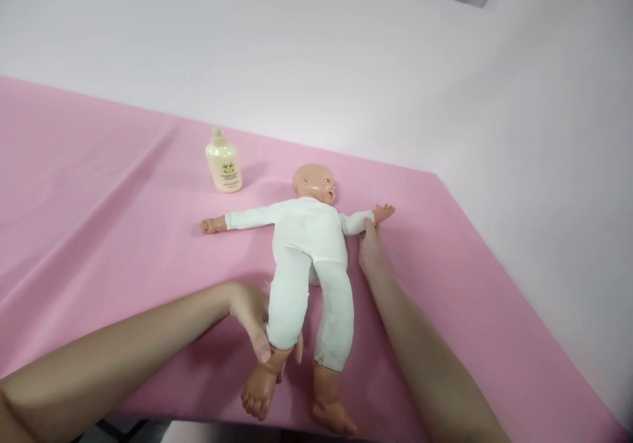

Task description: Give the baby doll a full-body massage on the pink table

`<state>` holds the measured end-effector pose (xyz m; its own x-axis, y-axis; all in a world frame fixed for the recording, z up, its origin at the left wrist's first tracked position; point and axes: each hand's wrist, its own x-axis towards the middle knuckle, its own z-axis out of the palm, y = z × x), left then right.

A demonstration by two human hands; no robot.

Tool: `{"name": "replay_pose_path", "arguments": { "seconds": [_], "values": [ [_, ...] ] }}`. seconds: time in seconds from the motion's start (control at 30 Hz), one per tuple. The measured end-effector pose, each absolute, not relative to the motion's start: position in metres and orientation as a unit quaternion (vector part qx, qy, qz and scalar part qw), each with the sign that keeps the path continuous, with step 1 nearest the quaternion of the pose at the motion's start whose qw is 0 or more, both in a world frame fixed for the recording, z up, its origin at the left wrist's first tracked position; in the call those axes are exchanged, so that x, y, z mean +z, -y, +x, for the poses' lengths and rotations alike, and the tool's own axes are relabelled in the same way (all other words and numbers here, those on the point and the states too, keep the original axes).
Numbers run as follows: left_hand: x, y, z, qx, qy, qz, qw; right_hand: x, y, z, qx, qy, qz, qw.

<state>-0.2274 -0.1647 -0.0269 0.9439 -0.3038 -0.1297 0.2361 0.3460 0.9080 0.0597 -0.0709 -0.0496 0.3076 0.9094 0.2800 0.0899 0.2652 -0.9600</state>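
A baby doll (310,229) with a white cloth body lies on its back on a pink cloth. Its head is turned to the right, and both arms stretch out sideways. My left hand (254,314) is wrapped round the doll's lower leg at the left, thumb on the ankle and fingertips showing on the far side. With my right hand (370,242) I grip the doll's forearm at the right, just below its plastic hand; most of my fingers are hidden behind the sleeve. The doll's feet reach near the front edge of the table.
A pale yellow lotion bottle (225,163) with a pump top stands upright beyond the doll's outstretched arm at the left. The pink cloth (123,232) has long creases on the left. White walls (297,54) rise behind and to the right of the table.
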Motion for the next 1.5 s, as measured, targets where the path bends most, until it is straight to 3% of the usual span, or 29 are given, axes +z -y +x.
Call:
{"name": "replay_pose_path", "arguments": {
  "seconds": [1.17,1.5],
  "values": [
    [-0.031,0.164,-0.224,-0.171,0.068,0.530,0.827,-0.046,0.073,0.057,0.350,0.472,-0.511,0.627],
    [-0.033,0.176,-0.224,-0.069,0.053,0.442,0.893,-0.012,0.102,0.038,0.287,0.543,-0.494,0.616]
  ]
}}
